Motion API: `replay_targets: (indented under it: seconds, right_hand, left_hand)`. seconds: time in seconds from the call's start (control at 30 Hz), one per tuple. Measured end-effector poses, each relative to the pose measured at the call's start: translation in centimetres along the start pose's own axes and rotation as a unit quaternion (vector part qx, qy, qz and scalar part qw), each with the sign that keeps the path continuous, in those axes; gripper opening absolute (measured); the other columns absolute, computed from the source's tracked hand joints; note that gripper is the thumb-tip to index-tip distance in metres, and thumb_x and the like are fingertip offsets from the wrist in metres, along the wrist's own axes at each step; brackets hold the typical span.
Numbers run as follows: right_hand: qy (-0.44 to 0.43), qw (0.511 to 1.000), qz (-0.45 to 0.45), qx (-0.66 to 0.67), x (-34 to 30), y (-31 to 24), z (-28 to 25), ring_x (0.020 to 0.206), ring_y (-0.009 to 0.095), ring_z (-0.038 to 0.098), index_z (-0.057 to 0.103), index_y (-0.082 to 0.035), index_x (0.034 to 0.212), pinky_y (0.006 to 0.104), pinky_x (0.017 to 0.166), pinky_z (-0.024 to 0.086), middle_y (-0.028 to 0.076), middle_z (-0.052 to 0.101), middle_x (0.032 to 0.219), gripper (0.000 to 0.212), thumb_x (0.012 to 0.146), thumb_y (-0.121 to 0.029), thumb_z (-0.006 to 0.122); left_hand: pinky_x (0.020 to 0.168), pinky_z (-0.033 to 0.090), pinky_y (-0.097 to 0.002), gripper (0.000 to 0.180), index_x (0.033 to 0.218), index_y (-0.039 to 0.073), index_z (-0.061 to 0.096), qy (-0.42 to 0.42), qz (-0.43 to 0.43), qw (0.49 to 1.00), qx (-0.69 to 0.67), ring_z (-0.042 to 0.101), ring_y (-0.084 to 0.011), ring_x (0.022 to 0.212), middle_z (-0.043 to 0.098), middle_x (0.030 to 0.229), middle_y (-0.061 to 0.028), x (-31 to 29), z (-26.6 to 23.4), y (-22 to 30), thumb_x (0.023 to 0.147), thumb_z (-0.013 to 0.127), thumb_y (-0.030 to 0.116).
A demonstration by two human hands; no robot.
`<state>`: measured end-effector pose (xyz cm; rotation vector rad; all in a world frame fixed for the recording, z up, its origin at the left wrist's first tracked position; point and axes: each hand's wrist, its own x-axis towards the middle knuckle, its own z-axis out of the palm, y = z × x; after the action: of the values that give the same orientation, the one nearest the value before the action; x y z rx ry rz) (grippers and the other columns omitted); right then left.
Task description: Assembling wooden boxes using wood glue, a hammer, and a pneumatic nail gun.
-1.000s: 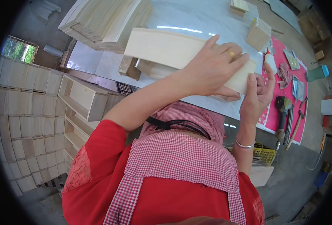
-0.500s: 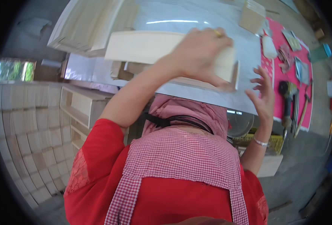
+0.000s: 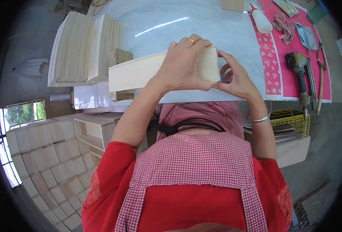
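Note:
A long pale wooden board (image 3: 138,73) lies crosswise near the front of the table, its left end by rough blocks. My left hand (image 3: 184,63), a gold ring on one finger, is closed over the board's right part, fingers across the far edge and thumb along the near one. At the board's right end, a thin end piece (image 3: 218,63) stands against it. My right hand (image 3: 236,77) curves around this end, fingertips at the far corner and thumb at the near corner. What lies beneath the board is hidden.
A stack of thin wooden panels (image 3: 72,50) stands at the left. On the right, a pink cloth (image 3: 269,63) bears a white glue bottle (image 3: 262,21), a rag (image 3: 283,28), an air tool (image 3: 298,73) and a hammer (image 3: 320,73). Wooden boxes (image 3: 51,162) are piled at lower left.
My right hand has moved left from beside the board to its right end. My left hand, still on the board, has shifted slightly toward me. The head view has also shifted.

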<state>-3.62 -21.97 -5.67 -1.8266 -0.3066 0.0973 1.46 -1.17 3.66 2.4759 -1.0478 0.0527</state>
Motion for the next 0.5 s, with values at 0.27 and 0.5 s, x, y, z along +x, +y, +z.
replay_targets:
  seconds: [0.27,0.5]
  right_hand:
    - [0.007,1.0,-0.014,0.0,0.0,0.05,0.18,0.084,0.021,0.059,0.04,-0.01,0.146,0.032,0.073,0.053,0.01,0.053,0.133,0.097,0.063,-0.019,0.088]
    - [-0.004,1.0,-0.006,-0.012,0.03,-0.02,0.15,0.088,0.018,0.06,0.037,-0.012,0.149,0.029,0.072,0.054,0.009,0.05,0.139,0.098,0.063,-0.011,0.084]
  left_hand:
    - [0.086,0.04,-0.0405,0.088,0.125,0.005,0.056,-0.022,-0.012,1.0,-0.008,0.057,-0.032,0.104,0.058,0.116,-0.0131,0.43,0.44,-0.1,0.05,0.084,0.04]
    - [0.085,0.04,-0.0412,0.088,0.125,0.007,0.057,-0.022,-0.006,1.0,-0.009,0.057,-0.0312,0.103,0.057,0.114,-0.0123,0.5,0.73,-0.63,0.049,0.085,0.042]
